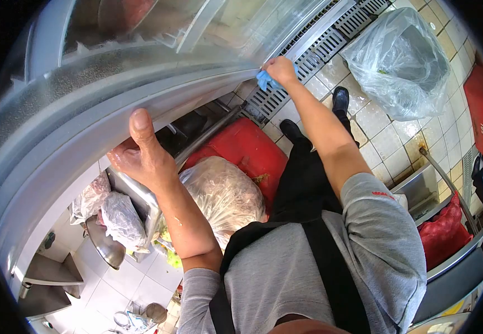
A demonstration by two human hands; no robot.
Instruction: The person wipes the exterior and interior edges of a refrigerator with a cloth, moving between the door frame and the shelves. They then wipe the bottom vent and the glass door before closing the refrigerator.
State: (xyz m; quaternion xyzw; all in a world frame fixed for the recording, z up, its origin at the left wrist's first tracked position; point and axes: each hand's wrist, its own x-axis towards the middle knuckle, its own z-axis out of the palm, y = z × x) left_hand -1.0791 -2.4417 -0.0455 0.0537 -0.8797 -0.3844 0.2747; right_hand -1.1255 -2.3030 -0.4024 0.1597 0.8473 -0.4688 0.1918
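Observation:
In the head view, my right hand (pixel 281 71) is closed round a crumpled blue cloth (pixel 268 81), which sits at the far end of a long grey metal ledge (pixel 208 83). Above that ledge runs a transparent, streaked panel (pixel 158 61). My left hand (pixel 145 153) looks wet and grips the lower edge of the ledge nearer to me, its thumb up against the front face and its fingers mostly hidden. Below this hand, a large clear bag (pixel 222 192) with pale contents rests against a red container (pixel 252 147).
A big clear plastic bag (pixel 400 67) stands open on the wet tiled floor (pixel 375 136) near a slotted drain grate (pixel 314 58). Wrapped packages (pixel 121 220) lie at lower left by a metal bowl (pixel 105 245). On the right are a red box (pixel 482 111) and a red mesh sack (pixel 447 236).

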